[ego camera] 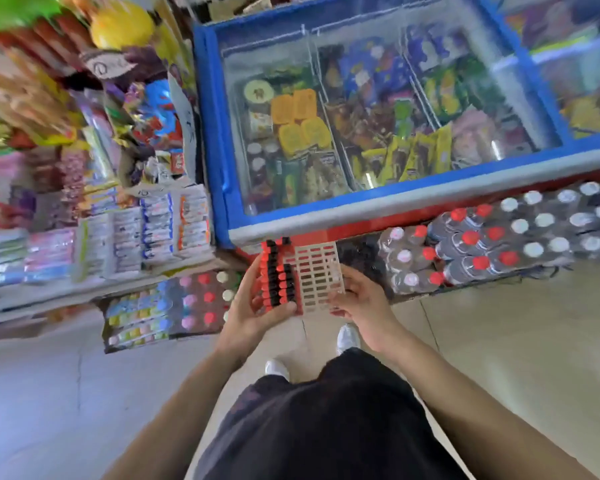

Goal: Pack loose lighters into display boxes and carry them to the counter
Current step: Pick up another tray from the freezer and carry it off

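Note:
I hold a display box (317,271) level in front of my waist, a pale grid tray with rows of slots. Red and black lighters (276,275) fill the left columns; the slots on the right stand bare. My left hand (253,313) grips the box's left side from below, thumb curled over the lighters at the near edge. My right hand (361,303) grips the right near corner, fingers wrapped round the rim. The picture is blurred by motion.
A blue-framed glass-top freezer (219,140) full of frozen goods stands straight ahead. Shrink-wrapped bottle packs (492,244) lie on the floor at its base to the right, more bottles (194,299) to the left. Crowded snack shelves (84,168) fill the left. Tiled floor (499,341) lies underfoot.

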{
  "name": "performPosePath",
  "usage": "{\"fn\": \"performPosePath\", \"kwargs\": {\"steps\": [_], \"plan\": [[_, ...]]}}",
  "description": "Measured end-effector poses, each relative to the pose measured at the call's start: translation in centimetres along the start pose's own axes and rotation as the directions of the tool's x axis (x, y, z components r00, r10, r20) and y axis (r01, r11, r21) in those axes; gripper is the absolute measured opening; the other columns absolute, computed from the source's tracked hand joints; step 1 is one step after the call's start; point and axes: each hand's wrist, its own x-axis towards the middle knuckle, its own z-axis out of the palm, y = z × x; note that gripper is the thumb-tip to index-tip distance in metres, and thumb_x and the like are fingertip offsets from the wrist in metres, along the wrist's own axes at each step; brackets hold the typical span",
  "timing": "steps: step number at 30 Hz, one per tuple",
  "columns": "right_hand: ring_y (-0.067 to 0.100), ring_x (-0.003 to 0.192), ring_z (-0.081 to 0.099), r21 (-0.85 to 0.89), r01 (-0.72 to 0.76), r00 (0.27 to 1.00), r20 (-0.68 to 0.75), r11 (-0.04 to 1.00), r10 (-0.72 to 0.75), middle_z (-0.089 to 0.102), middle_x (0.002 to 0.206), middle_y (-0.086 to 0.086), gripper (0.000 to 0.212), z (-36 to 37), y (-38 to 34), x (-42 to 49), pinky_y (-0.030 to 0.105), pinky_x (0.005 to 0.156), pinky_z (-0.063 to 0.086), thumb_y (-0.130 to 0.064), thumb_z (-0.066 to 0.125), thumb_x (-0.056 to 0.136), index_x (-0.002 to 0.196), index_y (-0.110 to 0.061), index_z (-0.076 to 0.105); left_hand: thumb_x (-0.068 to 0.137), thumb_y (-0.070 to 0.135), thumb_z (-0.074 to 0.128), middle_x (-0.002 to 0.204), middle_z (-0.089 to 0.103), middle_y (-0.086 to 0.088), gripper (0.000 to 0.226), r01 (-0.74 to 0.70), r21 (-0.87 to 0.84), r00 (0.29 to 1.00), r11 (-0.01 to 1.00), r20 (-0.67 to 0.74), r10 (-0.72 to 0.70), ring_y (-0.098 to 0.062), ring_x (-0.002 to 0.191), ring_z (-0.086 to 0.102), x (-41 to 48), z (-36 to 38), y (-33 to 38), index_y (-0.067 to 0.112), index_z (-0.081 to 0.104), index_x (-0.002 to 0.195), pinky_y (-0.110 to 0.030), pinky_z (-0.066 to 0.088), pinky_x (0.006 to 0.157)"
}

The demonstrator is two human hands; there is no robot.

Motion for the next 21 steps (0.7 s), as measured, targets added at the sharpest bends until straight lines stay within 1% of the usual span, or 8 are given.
{"fn": "performPosePath", "kwargs": {"steps": [2, 5, 8, 10, 13, 15, 17, 21], "plan": [[0.017, 0.09, 0.073, -0.063, 0.019, 0.999, 0.048, 0.998, -0.016, 0.075, 0.106, 0.005, 0.047, 2.5, 0.5, -0.6, 0.023, 0.068, 0.056, 0.0, 0.069, 0.09, 0.132, -0.021, 0.061, 0.063, 0.037, 0.088, 0.13, 0.066, 0.017, 0.093, -0.009, -0.034, 0.998, 0.999, -0.07, 0.006, -0.009, 0.12, 0.064, -2.4, -2.2, -1.0, 0.052, 0.041, 0.142, -0.031, 0.056, 0.093], [0.019, 0.089, 0.072, -0.18, 0.044, 0.996, 0.087, 0.983, -0.029, 0.074, 0.095, 0.003, 0.055, 6.6, 1.6, -0.7, 0.031, 0.067, 0.06, -0.001, 0.073, 0.087, 0.136, -0.02, 0.057, 0.061, 0.038, 0.09, 0.135, 0.065, 0.005, 0.099, -0.031, -0.076, 0.991, 0.997, -0.131, 0.02, -0.015, 0.12, 0.064, -5.4, -5.7, -2.7, 0.049, 0.04, 0.146, -0.037, 0.056, 0.096], [0.023, 0.091, 0.071, -0.33, 0.086, 0.987, 0.156, 0.94, -0.035, 0.074, 0.099, 0.014, 0.061, 12.1, 4.1, -1.1, 0.039, 0.073, 0.062, -0.003, 0.077, 0.085, 0.139, -0.022, 0.055, 0.061, 0.036, 0.09, 0.13, 0.068, 0.002, 0.1, -0.066, -0.14, 0.975, 0.988, -0.22, 0.034, -0.02, 0.118, 0.066, -9.7, -10.6, -5.3, 0.044, 0.04, 0.148, -0.038, 0.056, 0.097], [0.022, 0.088, 0.069, -0.4, 0.095, 0.976, 0.22, 0.911, -0.005, 0.073, 0.101, 0.019, 0.062, 16.5, 6.3, -2.0, 0.034, 0.07, 0.061, 0.002, 0.075, 0.085, 0.14, -0.017, 0.054, 0.062, 0.039, 0.092, 0.134, 0.066, 0.002, 0.103, -0.065, -0.158, 0.961, 0.985, -0.277, 0.019, -0.021, 0.121, 0.064, -13.3, -14.1, -7.8, 0.042, 0.038, 0.15, -0.045, 0.053, 0.101], [0.014, 0.087, 0.069, -0.462, 0.123, 0.956, 0.292, 0.878, 0.02, 0.075, 0.097, 0.005, 0.059, 23.4, 9.4, -3.1, 0.033, 0.075, 0.06, 0.001, 0.076, 0.083, 0.134, -0.022, 0.056, 0.06, 0.049, 0.094, 0.14, 0.062, 0.004, 0.109, -0.07, -0.178, 0.927, 0.981, -0.376, -0.002, -0.017, 0.124, 0.063, -18.1, -19.7, -11.0, 0.042, 0.036, 0.152, -0.048, 0.052, 0.103], [0.013, 0.084, 0.069, -0.465, 0.129, 0.94, 0.338, 0.876, 0.041, 0.076, 0.097, 0.003, 0.061, 28.0, 11.3, -4.0, 0.035, 0.076, 0.058, -0.009, 0.079, 0.079, 0.135, -0.021, 0.056, 0.064, 0.04, 0.093, 0.144, 0.058, 0.004, 0.105, -0.09, -0.195, 0.9, 0.977, -0.437, -0.004, -0.016, 0.126, 0.061, -21.1, -23.1, -12.8, 0.042, 0.036, 0.152, -0.05, 0.05, 0.105], [0.008, 0.082, 0.069, -0.467, 0.144, 0.905, 0.418, 0.873, 0.075, 0.077, 0.093, -0.002, 0.061, 32.5, 12.9, -5.2, 0.026, 0.07, 0.056, -0.016, 0.076, 0.077, 0.135, -0.018, 0.056, 0.066, 0.034, 0.09, 0.145, 0.058, 0.003, 0.102, -0.11, -0.215, 0.862, 0.97, -0.507, -0.014, -0.016, 0.127, 0.061, -24.3, -26.1, -14.3, 0.04, 0.037, 0.152, -0.05, 0.05, 0.106], [0.0, 0.081, 0.069, -0.525, 0.161, 0.846, 0.51, 0.836, 0.158, 0.073, 0.1, 0.0, 0.058, 39.8, 15.1, -6.3, 0.018, 0.067, 0.055, 0.003, 0.07, 0.088, 0.137, -0.02, 0.051, 0.067, 0.033, 0.089, 0.14, 0.061, 0.003, 0.096, -0.166, -0.247, 0.768, 0.955, -0.639, -0.032, -0.016, 0.123, 0.063, -29.5, -30.5, -16.4, 0.044, 0.041, 0.149, -0.047, 0.053, 0.103]]}}
